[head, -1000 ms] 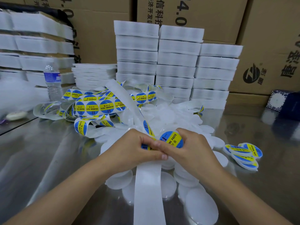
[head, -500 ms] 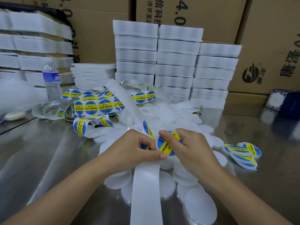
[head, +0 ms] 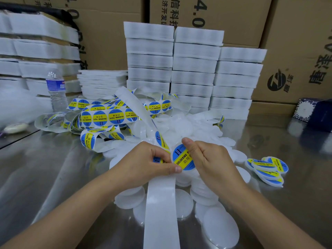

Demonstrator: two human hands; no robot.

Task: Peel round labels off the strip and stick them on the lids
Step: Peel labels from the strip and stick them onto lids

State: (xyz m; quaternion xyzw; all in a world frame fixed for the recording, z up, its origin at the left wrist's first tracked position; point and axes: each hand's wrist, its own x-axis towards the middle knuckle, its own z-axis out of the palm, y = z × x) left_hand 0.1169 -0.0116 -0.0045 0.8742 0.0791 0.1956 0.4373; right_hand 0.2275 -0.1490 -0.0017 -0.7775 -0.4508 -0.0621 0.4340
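Observation:
My left hand (head: 152,164) pinches the label strip (head: 160,203), whose bare white backing hangs down toward me while its labelled part runs up to the tangled pile (head: 106,116). A round blue and yellow label (head: 181,157) lies on a white lid held by my right hand (head: 206,159), whose thumb presses across the label's right side. Plain white lids (head: 221,229) lie heaped under and around both hands. Several labelled lids (head: 267,168) sit in a small pile to the right.
Stacks of white foam trays (head: 194,65) stand behind the heap, with more trays (head: 36,51) at the left and cardboard boxes (head: 296,42) at the back. A water bottle (head: 55,88) stands at left. A dark blue box (head: 316,112) sits at the right edge of the steel table (head: 53,168).
The lid with the label has turned in my right hand so more of the label faces me, and my thumb has slid over it. My left hand stays on the strip.

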